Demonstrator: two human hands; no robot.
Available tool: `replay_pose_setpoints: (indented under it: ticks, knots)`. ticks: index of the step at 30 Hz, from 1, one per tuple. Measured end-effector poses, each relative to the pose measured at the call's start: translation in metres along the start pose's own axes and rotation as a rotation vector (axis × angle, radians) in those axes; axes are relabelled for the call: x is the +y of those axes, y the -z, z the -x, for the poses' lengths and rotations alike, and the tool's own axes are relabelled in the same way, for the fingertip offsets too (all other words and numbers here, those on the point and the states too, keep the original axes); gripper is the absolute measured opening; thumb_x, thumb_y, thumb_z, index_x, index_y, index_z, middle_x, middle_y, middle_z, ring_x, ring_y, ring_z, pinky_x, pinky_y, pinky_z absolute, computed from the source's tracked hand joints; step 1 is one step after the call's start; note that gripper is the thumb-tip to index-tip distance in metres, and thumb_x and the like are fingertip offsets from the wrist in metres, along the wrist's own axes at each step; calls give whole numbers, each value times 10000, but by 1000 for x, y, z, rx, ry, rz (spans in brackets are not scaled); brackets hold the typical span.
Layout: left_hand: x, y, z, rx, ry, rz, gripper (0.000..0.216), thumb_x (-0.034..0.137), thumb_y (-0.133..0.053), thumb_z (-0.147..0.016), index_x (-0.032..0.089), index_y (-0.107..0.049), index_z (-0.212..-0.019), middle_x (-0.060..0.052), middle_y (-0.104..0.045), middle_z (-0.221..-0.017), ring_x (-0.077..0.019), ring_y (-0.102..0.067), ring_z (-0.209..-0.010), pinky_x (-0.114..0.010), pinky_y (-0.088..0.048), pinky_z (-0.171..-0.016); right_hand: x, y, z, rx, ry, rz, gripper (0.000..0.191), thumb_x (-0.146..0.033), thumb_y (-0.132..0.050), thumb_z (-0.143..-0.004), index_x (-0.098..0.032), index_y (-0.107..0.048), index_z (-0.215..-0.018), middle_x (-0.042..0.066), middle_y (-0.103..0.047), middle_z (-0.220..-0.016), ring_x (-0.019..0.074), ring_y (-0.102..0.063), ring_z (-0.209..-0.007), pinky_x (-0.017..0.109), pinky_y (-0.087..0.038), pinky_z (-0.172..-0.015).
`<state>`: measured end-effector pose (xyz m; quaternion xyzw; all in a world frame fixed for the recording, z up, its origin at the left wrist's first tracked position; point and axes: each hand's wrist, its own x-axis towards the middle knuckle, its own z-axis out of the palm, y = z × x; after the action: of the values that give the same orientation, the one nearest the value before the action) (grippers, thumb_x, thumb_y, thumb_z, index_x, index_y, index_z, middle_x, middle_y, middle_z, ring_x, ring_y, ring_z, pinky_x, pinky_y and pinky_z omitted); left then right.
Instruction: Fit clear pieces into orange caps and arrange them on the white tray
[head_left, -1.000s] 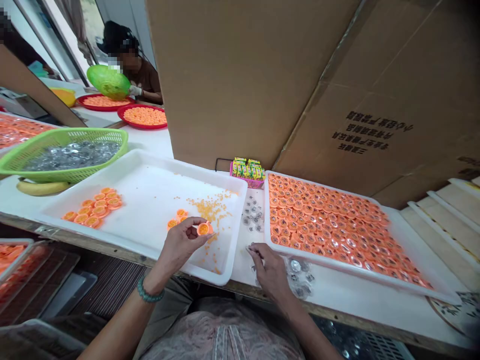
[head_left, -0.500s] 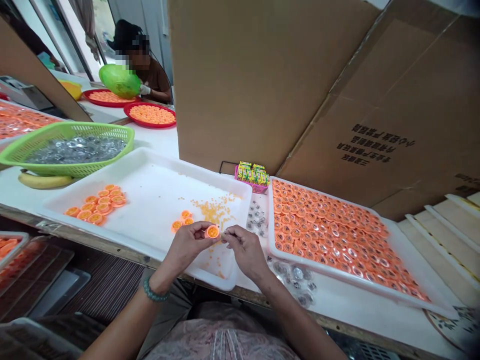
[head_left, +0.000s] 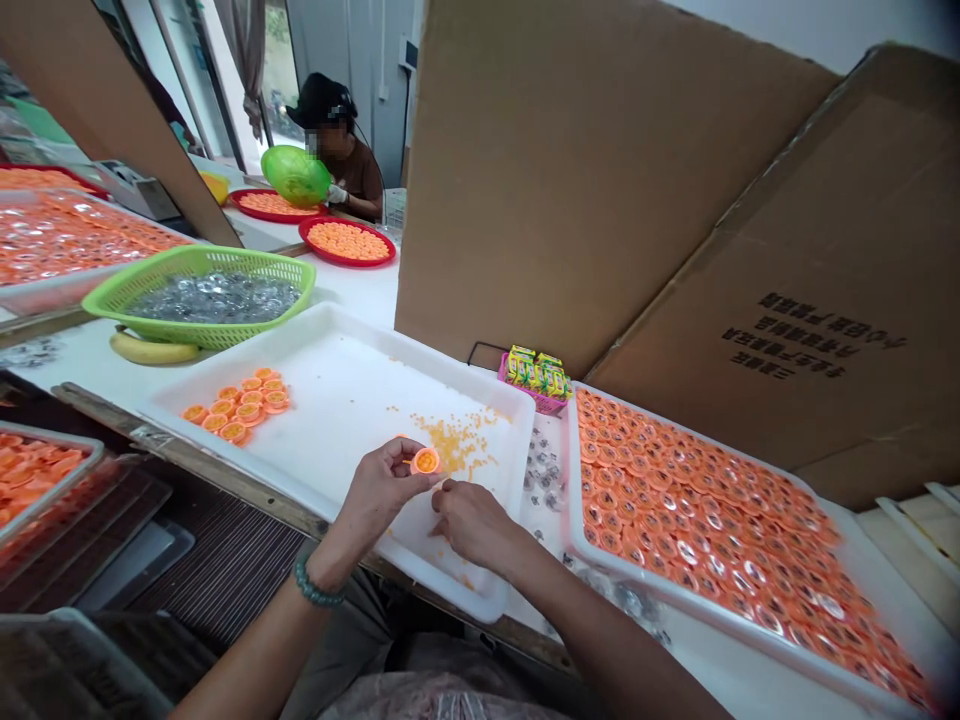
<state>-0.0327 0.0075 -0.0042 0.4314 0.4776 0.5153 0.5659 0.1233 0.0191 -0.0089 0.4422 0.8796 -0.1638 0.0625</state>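
My left hand (head_left: 379, 492) pinches a small round orange plastic piece (head_left: 426, 461) by its edge, its cup-like face turned up with orange-yellow bits inside. Close beside it, my right hand (head_left: 474, 520) has its fingers curled and pressed together. Whatever those fingertips hold is too small to make out. Both hands are over the near right part of a white tray (head_left: 341, 345). Small yellow beads (head_left: 454, 442) lie scattered in the tray just beyond the hands. More orange pieces (head_left: 238, 408) are grouped at the tray's left end.
A green basket (head_left: 202, 250) of clear plastic parts and a banana (head_left: 154, 349) lie left. At right, a tray (head_left: 574, 480) holds rows of orange pieces with clear covers. A pink basket (head_left: 551, 402) stands before tall cardboard (head_left: 562, 180). Across, a person (head_left: 360, 170) holds a green bowl (head_left: 295, 176).
The view has swung left, so the scene sits further right. My right hand has turned, its fingertips now just below the orange piece. My left hand keeps hold of that piece.
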Motion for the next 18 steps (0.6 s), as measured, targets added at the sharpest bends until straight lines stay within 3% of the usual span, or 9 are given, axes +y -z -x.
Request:
replay_pose_setpoints:
  ticks: [3, 7, 13, 18]
  knots:
    - [0, 2, -2, 1, 26, 68, 312, 208, -765, -572, 170, -613, -842, 13, -629, -738, -120, -556, -656, -223, -430, -620, 8, 9, -8, 15, -53, 57, 195, -218, -455, -857, -170, -643, -835, 63, -647, -886, 166, -602, -796, 239, -383, -661]
    - [-2, 1, -6, 35, 72, 81, 278, 204, -753, -565, 158, -611, -799, 3, -628, -717, -138, -566, -675, -244, -438, -638, 25, 18, -29, 75, -192, 145, 276, -84, -361, -850, -109, -596, -992, 143, -606, -984, 211, -587, -868, 281, -381, -695]
    - [-14, 2, -11, 134, 45, -103, 251, 255, -728, -550, 160, -629, -760, 0, -623, -663, -159, -569, -620, -257, -423, -572, 36, 14, -54, 19, -171, 163, 234, -81, -412, -806, -125, -642, -804, 122, -632, -873, 214, -588, -835, 275, -376, -675]
    - [-20, 4, -12, 181, 18, -241, 237, 282, -706, -553, 175, -633, -752, 12, -607, -612, -168, -572, -588, -263, -410, -541, 44, 9, -59, 56, -182, 145, 302, -64, -386, -787, -146, -624, -953, 112, -615, -985, 215, -571, -894, 280, -382, -698]
